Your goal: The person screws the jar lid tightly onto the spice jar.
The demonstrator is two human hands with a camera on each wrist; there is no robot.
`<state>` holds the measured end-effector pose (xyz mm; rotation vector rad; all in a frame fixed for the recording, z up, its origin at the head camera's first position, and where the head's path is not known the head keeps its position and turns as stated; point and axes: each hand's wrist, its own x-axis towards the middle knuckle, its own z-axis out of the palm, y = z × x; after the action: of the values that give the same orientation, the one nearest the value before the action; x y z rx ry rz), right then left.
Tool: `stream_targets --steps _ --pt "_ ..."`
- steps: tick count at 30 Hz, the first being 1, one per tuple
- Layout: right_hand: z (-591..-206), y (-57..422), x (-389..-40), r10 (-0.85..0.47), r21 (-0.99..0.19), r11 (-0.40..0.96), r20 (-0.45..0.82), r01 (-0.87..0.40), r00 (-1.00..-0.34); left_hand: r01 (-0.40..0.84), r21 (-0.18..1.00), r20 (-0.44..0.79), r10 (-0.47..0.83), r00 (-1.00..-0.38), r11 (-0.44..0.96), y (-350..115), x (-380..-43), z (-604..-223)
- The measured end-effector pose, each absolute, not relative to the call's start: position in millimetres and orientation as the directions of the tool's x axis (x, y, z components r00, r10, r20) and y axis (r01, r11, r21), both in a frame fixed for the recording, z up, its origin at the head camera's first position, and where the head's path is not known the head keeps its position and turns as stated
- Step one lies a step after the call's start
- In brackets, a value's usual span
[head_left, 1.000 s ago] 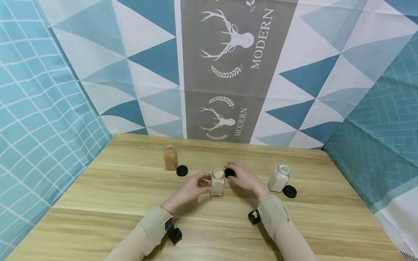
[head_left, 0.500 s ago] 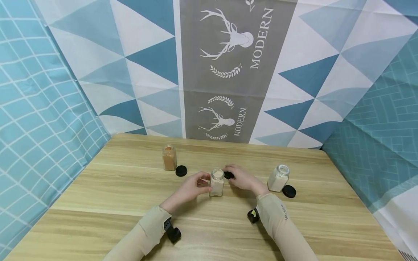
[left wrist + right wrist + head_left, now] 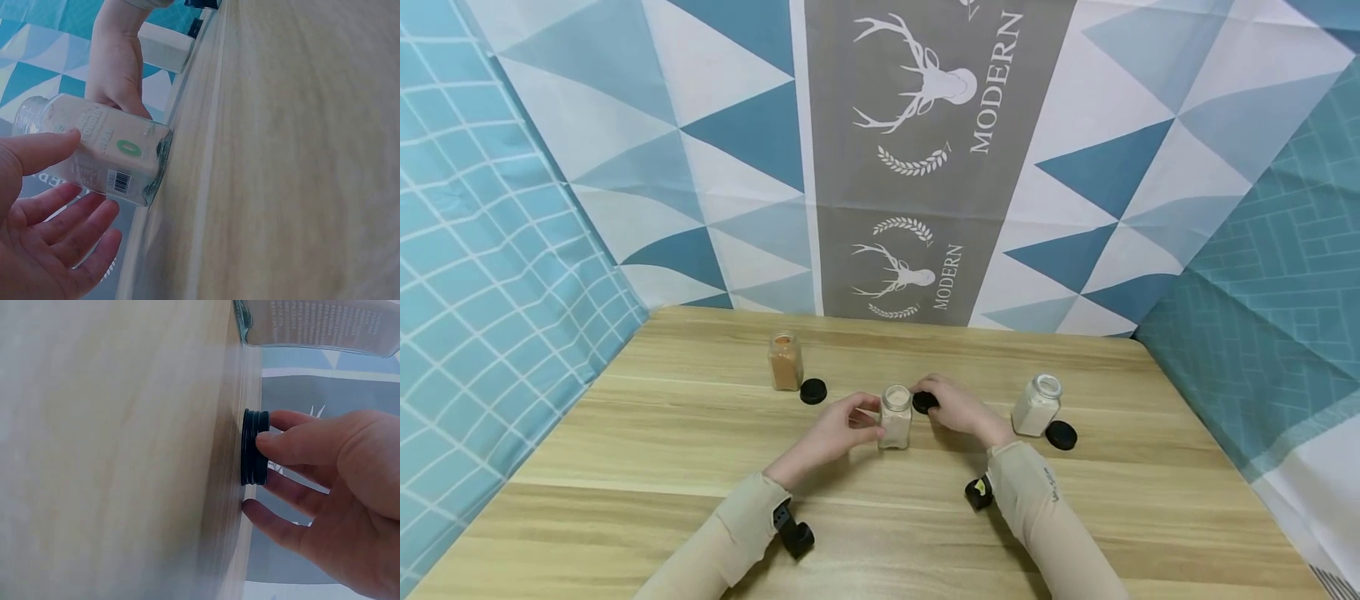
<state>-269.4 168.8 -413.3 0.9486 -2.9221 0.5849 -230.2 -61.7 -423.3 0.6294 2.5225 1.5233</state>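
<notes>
Against the head view of half a second ago, little differs: a bit more of the round black screw lid shows between the right hand's fingers, and the whole scene sits slightly further left. The square-sided clear glass jar and the left hand keep the same places on the pale wood-grain table.

The jar is uncapped and filled nearly to its shoulder with pale beige powder. Its wall carries white lettering, a green oval ring and a black-and-white barcode. The lid is shallow, with a finely ridged edge.

The jar stands upright at the middle of the table, between the hands, long axis vertical and mouth up; it lies sideways only in the turned left wrist view. The lid is just beside it, on the right hand's side, seen edge-on from the right wrist, its flat face roughly level with the tabletop.

The left hand's grip is wide: the thumb lies against the jar, the other fingers spread loosely alongside; whether they all touch, one cannot tell. The right hand pinches the lid narrowly between thumb and fingers. Farther off stand a clear glass jar of orange powder and another of white powder.
</notes>
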Motion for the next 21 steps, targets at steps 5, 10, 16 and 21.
stream_targets --steps 5,10,16,21 --pt "-412.8 167.6 -269.3 -0.543 -0.348 0.763 0.113 -0.545 -0.832 0.281 0.870 0.100 0.414 -0.905 0.405 -62.0 -230.2 -424.0" --pt "-413.1 165.9 -270.5 -0.536 -0.346 0.771 0.102 -0.534 -0.838 0.271 0.870 0.089 0.407 -0.909 0.413 -63.5 -229.3 -423.7" --pt "-411.8 166.3 -268.9 -0.513 -0.365 0.776 0.109 -0.514 -0.852 0.278 0.866 0.095 0.409 -0.908 0.417 -62.9 -229.3 -422.5" --pt "-407.9 167.1 -266.1 -0.496 -0.403 0.770 0.110 -0.494 -0.862 0.279 0.865 0.094 0.412 -0.906 0.416 -62.9 -229.5 -422.6"
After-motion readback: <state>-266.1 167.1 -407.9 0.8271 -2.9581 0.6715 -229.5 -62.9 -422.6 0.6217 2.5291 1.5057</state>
